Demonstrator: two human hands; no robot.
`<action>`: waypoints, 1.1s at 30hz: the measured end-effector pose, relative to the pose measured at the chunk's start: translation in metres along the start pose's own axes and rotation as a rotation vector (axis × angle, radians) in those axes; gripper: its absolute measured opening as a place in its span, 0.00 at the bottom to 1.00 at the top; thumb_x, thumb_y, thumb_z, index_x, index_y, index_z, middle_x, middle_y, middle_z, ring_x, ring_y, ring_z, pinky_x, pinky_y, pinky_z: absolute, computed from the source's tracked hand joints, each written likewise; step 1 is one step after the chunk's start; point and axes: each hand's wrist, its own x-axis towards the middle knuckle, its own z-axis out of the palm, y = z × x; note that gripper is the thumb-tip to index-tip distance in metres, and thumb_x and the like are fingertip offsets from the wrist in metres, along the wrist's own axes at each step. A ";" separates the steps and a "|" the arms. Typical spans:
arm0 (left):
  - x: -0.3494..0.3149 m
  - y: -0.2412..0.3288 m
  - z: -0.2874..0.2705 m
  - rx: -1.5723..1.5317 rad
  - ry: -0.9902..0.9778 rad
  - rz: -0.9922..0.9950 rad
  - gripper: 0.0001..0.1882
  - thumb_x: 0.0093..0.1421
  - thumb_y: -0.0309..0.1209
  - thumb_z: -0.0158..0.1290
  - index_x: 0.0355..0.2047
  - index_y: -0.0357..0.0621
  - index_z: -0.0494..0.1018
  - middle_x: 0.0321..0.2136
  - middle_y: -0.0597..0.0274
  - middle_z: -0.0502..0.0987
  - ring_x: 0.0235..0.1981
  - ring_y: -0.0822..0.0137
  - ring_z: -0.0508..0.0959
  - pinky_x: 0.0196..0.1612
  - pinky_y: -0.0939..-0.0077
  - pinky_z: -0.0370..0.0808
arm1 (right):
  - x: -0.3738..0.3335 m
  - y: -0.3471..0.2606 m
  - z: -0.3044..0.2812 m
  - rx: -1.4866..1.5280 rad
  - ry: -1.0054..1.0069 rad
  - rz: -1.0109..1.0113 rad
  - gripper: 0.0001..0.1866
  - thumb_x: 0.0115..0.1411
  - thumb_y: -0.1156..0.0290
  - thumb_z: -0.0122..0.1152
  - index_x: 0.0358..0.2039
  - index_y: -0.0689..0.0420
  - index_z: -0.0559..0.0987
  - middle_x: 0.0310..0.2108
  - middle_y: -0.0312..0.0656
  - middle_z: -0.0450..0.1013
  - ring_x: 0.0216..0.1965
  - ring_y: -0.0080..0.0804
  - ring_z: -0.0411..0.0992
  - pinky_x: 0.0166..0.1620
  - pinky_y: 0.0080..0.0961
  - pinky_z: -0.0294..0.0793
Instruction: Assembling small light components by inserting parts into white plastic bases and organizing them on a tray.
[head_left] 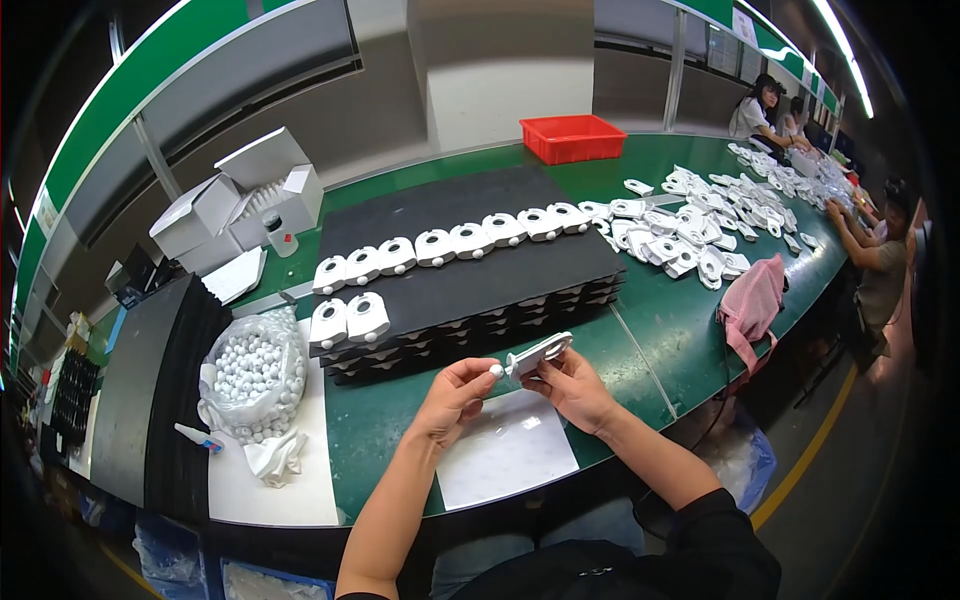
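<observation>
Between the fingertips of my left hand (pixel 457 398) is a small white ball (pixel 496 371), pinched. My right hand (pixel 574 388) grips a white plastic housing (pixel 538 356) with a round opening, tilted up over the near edge of the table. Ball and housing are very close together; whether they touch I cannot tell. Below both hands lies a white sheet (pixel 508 450) with a glossy surface. Beyond them, similar white housings (pixel 432 247) stand in a long row and a short row on a stack of black foam trays (pixel 480 290).
At left, a plastic bag of white balls (pixel 252 372) sits near a glue bottle (pixel 198 437) and crumpled cloth (pixel 275 458). Loose housings (pixel 680 235) are heaped at right, near a pink cloth (pixel 752 300). A red bin (pixel 572 140) stands behind. Other people sit along the table's far right.
</observation>
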 end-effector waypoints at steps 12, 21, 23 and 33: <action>0.001 -0.002 0.001 0.067 0.007 0.034 0.10 0.49 0.26 0.57 0.34 0.46 0.73 0.24 0.73 0.73 0.17 0.86 0.62 0.16 0.91 0.52 | -0.002 0.001 -0.002 -0.017 -0.008 -0.017 0.09 0.59 0.75 0.45 0.42 0.58 0.66 0.40 0.41 0.68 0.44 0.31 0.68 0.49 0.29 0.67; -0.003 -0.005 0.009 0.417 -0.006 0.378 0.16 0.38 0.20 0.63 0.30 0.40 0.73 0.20 0.73 0.70 0.21 0.85 0.66 0.23 0.91 0.63 | -0.006 -0.012 0.008 -0.020 -0.070 0.136 0.13 0.57 0.75 0.49 0.43 0.60 0.66 0.36 0.37 0.68 0.35 0.23 0.68 0.41 0.21 0.70; -0.005 -0.007 0.009 0.474 -0.054 0.400 0.19 0.37 0.21 0.64 0.31 0.40 0.72 0.20 0.75 0.69 0.21 0.86 0.65 0.24 0.92 0.62 | -0.007 -0.014 0.003 -0.082 -0.094 0.145 0.13 0.57 0.75 0.50 0.43 0.60 0.66 0.34 0.36 0.68 0.32 0.21 0.68 0.39 0.19 0.70; -0.004 0.005 0.007 0.197 0.061 0.531 0.27 0.39 0.22 0.63 0.41 0.43 0.67 0.18 0.75 0.65 0.19 0.85 0.64 0.23 0.93 0.60 | 0.036 -0.055 0.037 -0.496 -0.308 -0.006 0.11 0.54 0.74 0.52 0.39 0.62 0.69 0.29 0.34 0.68 0.29 0.17 0.65 0.33 0.15 0.66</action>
